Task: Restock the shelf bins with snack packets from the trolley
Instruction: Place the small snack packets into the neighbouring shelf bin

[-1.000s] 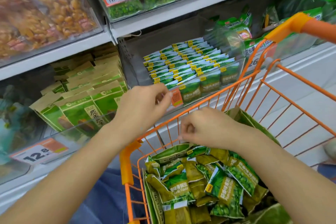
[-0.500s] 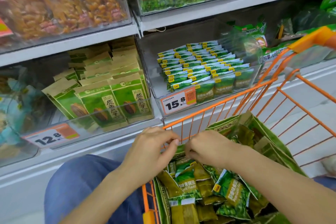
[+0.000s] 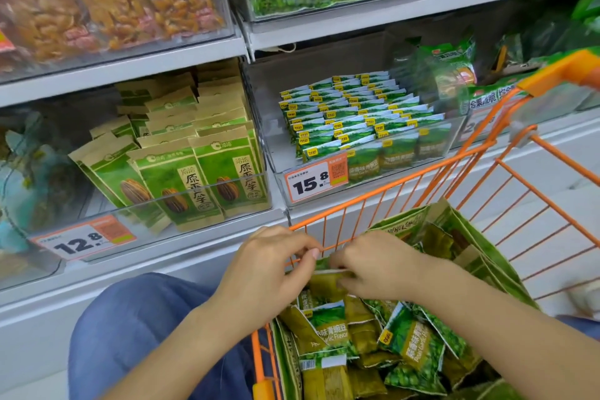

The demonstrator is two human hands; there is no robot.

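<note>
- At 6 o'clock, over the near rim of the orange trolley (image 3: 383,191): left hand (image 3: 269,273) and right hand (image 3: 380,266), close together, both pinching the top edge of one olive-green snack packet (image 3: 326,282).
- Packet's long edge ran roughly 9-to-3 between the hands; neither hand plainly nearer.
- Trolley held an open green bag (image 3: 487,256), with loose green pea packets (image 3: 418,347) heaped inside.
- Target shelf bin (image 3: 279,146), at 12 o'clock from the hands, tagged 15.8: matching packets in neat rows, room apparently left at its front-left.
- Neighbouring bin (image 3: 136,204), at 10 o'clock, tagged 12.8: upright sunflower-seed packs.
</note>
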